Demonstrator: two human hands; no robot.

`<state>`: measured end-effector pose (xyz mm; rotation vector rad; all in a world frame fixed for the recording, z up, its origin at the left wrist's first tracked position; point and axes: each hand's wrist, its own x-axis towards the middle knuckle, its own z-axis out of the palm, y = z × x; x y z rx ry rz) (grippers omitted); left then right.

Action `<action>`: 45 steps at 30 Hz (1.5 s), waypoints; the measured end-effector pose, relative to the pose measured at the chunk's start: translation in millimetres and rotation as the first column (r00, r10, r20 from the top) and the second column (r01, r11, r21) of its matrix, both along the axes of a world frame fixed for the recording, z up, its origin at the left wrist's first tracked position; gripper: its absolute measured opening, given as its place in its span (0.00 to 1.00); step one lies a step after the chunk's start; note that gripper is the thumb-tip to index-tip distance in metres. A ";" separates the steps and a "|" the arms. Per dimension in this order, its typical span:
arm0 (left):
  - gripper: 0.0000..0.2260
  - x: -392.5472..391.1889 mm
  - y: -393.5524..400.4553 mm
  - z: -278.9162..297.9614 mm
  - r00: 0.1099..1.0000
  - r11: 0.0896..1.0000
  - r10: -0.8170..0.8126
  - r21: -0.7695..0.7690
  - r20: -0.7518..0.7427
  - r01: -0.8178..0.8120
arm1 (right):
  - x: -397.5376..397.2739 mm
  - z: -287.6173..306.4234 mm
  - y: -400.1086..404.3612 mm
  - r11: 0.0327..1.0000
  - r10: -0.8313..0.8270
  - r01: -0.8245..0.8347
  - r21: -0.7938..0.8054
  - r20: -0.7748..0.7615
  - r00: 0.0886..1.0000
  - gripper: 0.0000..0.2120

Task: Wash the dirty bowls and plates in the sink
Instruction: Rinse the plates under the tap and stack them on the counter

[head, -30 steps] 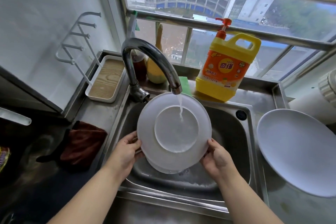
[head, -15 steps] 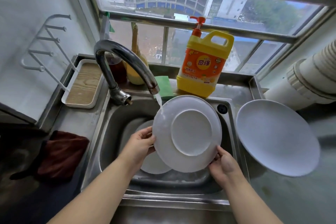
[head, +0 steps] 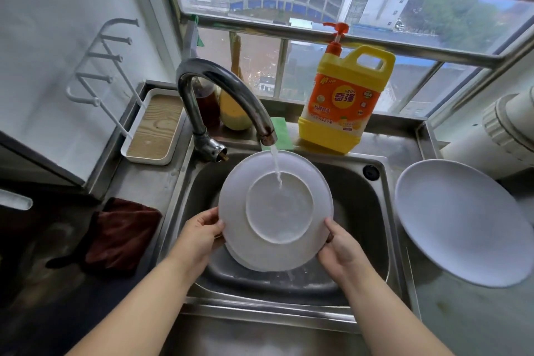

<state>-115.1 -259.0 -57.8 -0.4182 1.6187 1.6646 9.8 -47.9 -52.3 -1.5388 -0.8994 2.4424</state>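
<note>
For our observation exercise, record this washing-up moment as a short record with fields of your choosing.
held item: white plate, underside up
left hand: grips the plate's left rim
right hand: grips its right rim
water: running from tap onto the plate
below it: another plate in sink
on counter: large white plate
behind sink: yellow detergent bottle

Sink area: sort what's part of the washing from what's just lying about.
In use: plate held by left hand and right hand; running faucet; sink; detergent jug.
Lying about: red cloth; wooden tray; wall rack.
</note>
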 end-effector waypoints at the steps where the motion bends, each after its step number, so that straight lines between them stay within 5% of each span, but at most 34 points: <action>1: 0.15 0.9 -4.1 -1.8 1.000 1.000 0.020 -0.008 0.019 -0.020 | -2.6 0.6 -1.9 0.999 0.035 -0.035 0.019 -0.004 0.999 0.14; 7: 0.15 6.5 -11.1 1.2 0.993 0.999 0.027 -0.036 0.117 -0.023 | -6.2 11.2 -6.1 0.961 0.198 -0.188 0.202 -0.032 0.980 0.10; 10: 0.21 4.7 -6.6 4.8 0.986 0.996 0.014 -0.089 0.166 0.000 | -2.0 25.7 -8.0 0.844 0.342 -0.315 0.434 0.016 0.939 0.10; 14: 0.16 4.2 9.7 26.2 0.971 0.999 -0.027 -0.011 0.238 0.030 | 10.6 31.1 -9.7 0.382 0.545 -0.515 0.767 0.263 0.796 0.11; 20: 0.21 0.7 28.6 41.3 0.942 0.989 -0.143 0.069 0.305 0.128 | 27.9 15.6 -14.8 -0.311 0.550 -0.298 0.903 0.427 0.718 0.08; 23: 0.14 5.0 31.2 37.3 0.944 0.980 -0.184 -0.021 0.273 0.198 | 39.6 17.5 -17.2 -0.511 0.533 -0.184 0.839 0.478 0.698 0.04; 27: 0.12 9.6 31.8 26.9 0.963 0.983 -0.160 -0.051 0.218 0.175 | 48.2 14.5 -16.8 -0.590 0.540 -0.148 0.794 0.524 0.659 0.07; 31: 0.17 10.5 31.9 21.4 0.994 0.998 -0.062 -0.002 0.089 0.062 | 54.7 3.3 -6.0 -0.472 0.515 -0.313 0.824 0.546 0.660 0.11; 36: 0.19 8.0 31.5 30.8 0.994 0.998 -0.021 0.051 -0.104 0.026 | 50.0 9.6 2.3 0.047 0.307 -0.506 0.861 0.469 0.828 0.20; 40: 0.15 5.3 21.3 36.3 0.982 0.999 0.001 0.052 -0.191 0.009 | 26.0 17.9 10.1 0.643 0.323 -0.500 0.580 0.387 0.864 0.26; 45: 0.14 2.7 10.0 49.4 0.965 1.000 0.023 0.006 -0.262 -0.022 | 3.6 3.2 -1.2 0.874 0.361 -0.416 0.251 0.238 0.902 0.15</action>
